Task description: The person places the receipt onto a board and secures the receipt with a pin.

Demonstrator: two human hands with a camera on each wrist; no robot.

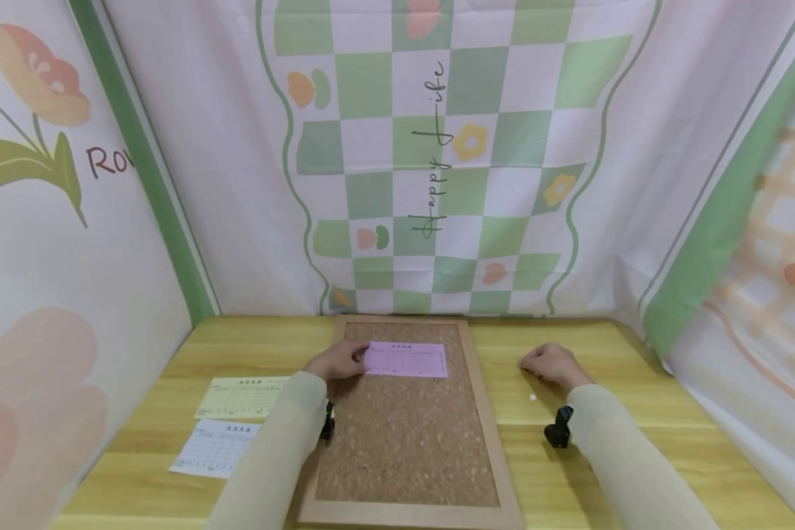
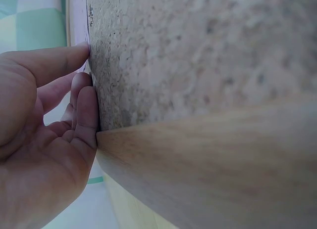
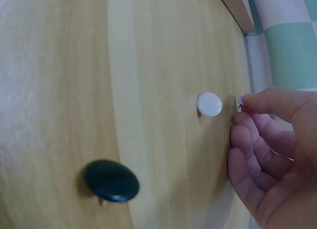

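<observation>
A purple printed slip (image 1: 407,360) lies across the upper part of a wood-framed cork board (image 1: 404,442). My left hand (image 1: 340,361) holds the slip's left end against the cork, the other fingers bent beside the frame in the left wrist view. Over the table, right of the board, my right hand (image 1: 555,364) pinches a tiny thumbtack (image 3: 240,100) between thumb and forefinger; its head looks pale pink, its point thin. A white thumbtack (image 3: 209,104) sits on the table close by those fingertips. Nearer the right wrist camera stands a dark green thumbtack (image 3: 111,180).
Left of the board lie a yellow printed slip (image 1: 238,397) and a white printed slip (image 1: 212,447), both partly covered by my left sleeve. The wooden table (image 1: 596,471) ends at a patterned curtain (image 1: 420,184) behind, with curtains on both sides too.
</observation>
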